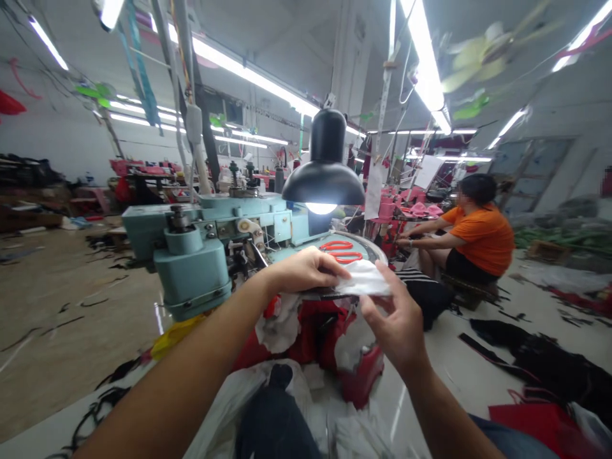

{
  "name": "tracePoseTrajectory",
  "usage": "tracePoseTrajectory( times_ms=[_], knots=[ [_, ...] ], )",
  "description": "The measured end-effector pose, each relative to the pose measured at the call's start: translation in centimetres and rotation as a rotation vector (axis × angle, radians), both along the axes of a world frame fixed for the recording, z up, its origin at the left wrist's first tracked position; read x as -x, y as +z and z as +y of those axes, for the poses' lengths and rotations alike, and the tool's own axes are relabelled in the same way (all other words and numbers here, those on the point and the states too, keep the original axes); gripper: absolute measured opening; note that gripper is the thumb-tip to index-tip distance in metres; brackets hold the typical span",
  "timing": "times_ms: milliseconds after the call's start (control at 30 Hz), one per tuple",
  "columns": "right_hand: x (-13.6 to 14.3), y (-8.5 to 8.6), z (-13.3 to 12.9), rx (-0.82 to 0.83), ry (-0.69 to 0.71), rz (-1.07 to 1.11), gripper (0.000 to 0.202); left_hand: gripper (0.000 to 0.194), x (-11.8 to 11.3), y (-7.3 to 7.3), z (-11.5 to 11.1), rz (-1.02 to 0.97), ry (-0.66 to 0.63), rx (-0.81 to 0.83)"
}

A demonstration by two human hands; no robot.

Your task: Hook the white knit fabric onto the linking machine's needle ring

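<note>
A small piece of white fabric (364,278) is stretched between my hands at the front edge of the sewing machine's round dial (306,245). My left hand (310,268) has its fingers closed on the fabric's left end. My right hand (399,322) holds the right end, thumb below and fingers above. Just behind the fabric, scissors with red handles (342,256) lie on the dial; their blades are hidden. Red and white cloth pieces (282,322) hang below the dial's edge, under my hands.
A black lamp (325,175) shines right above the dial. The pale blue machine body (191,268) stands on the left. Striped dark cloth (423,293) lies to the right. Farther right sits a person in an orange top (482,239). Black cloth (540,350) covers part of the floor.
</note>
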State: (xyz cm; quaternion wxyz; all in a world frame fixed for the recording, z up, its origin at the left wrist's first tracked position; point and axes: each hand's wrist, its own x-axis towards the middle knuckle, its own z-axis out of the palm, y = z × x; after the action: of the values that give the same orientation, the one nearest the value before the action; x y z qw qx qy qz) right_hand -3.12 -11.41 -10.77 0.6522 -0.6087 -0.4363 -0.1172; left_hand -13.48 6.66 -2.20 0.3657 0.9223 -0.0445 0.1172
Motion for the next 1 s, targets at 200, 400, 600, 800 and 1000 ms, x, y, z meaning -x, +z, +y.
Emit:
tracePoseTrajectory(
  times_ms=[200,400,600,800,1000],
  knots=[
    [-1.1,1.7,-0.8,-0.014,-0.212,-0.624,0.057,0.036,-0.8,1.3,-0.5,0.197,-0.131,0.114],
    [-1.0,0.5,0.3,0.04,-0.102,-0.701,0.07,0.029,-0.4,0.3,-0.5,0.105,-0.064,0.09],
    [0.0,0.7,0.3,0.085,-0.255,-0.584,0.078,0.03,0.1,-0.1,-0.7,0.008,-0.03,0.022],
    [0.6,1.4,-0.2,-0.011,-0.045,-0.065,0.087,0.025,0.0,0.1,-0.8,-0.046,0.02,-0.075],
    [-0.7,0.9,-1.9,-0.052,0.065,0.197,0.096,0.026,-0.4,0.0,-1.1,0.055,0.017,-0.075]
  ],
)
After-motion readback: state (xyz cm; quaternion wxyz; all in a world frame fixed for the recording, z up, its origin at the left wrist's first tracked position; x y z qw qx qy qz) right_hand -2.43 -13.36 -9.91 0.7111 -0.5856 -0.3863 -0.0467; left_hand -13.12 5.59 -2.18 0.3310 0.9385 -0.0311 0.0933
